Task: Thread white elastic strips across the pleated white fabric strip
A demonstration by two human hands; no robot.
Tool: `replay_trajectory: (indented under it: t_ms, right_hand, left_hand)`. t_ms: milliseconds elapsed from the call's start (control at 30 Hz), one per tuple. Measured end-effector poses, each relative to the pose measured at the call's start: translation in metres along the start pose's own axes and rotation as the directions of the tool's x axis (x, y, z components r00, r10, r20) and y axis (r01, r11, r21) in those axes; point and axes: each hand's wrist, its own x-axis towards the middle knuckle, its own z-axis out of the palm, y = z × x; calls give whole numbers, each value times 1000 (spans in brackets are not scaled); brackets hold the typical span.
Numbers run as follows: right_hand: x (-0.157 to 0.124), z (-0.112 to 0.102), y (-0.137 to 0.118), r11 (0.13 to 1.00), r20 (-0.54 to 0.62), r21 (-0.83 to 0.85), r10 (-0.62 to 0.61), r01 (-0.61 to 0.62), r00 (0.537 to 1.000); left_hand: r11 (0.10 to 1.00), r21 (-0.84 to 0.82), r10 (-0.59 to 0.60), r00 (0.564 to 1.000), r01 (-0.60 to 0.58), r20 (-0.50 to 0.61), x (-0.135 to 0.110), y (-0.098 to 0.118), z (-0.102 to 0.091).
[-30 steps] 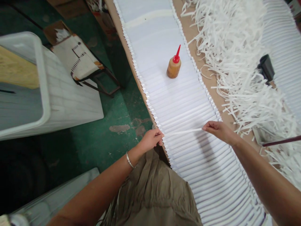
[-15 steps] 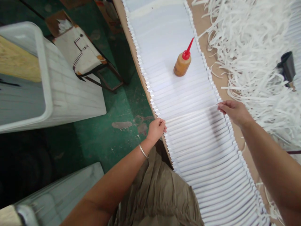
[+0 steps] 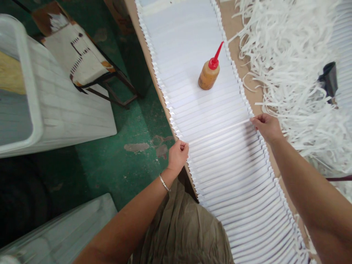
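Observation:
A thin white strip (image 3: 220, 131) stretches across the row of overlapping white sheets (image 3: 231, 172). My left hand (image 3: 178, 154) pinches its near end at the left edge of the sheets, and a bracelet sits on that wrist. At the right edge, my right hand (image 3: 266, 126) pinches the other end between thumb and fingers. Beyond the strip, a bottle of amber liquid (image 3: 209, 76) with a red pointed nozzle stands upright on the sheets. Both edges of the sheets look stepped and folded.
A heap of loose white strips (image 3: 291, 55) covers the table's right side, with a black object (image 3: 329, 80) on it. On the green floor (image 3: 132, 157) at left stand a large white bin (image 3: 68, 88) and a padded stool (image 3: 85, 55) near an open carton (image 3: 46, 16).
The view has shifted slightly, so most things sit further left. Both hands still pinch the strip, which now shows more clearly as a straight line between them.

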Motion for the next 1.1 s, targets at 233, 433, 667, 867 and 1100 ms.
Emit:
replay_trajectory:
  t_ms: [233,433,667,867,1100]
  right_hand:
    - [10,11,10,992,21,121,29,-31,999]
    - [10,17,4,991,-40,-132,-6,0,999]
    - [11,21,3,923,-80,-376,-115,77,990]
    - [12,23,7,909,-91,-406,-146,97,985]
    - [7,30,-3,909,-115,-414,-103,46,988]
  left_hand:
    - [998,-62,-8,1000,8,-5,0,-5,3]
    - [999,-36,-6,1000,6,-1,-1,-3,3]
    - [991,133,-28,999,31,-28,5,-2,6]
    - [977,209,-20,999,26,-30,8,-3,8]
    - [918,396,14,1000,-19,15,12,1,-2]
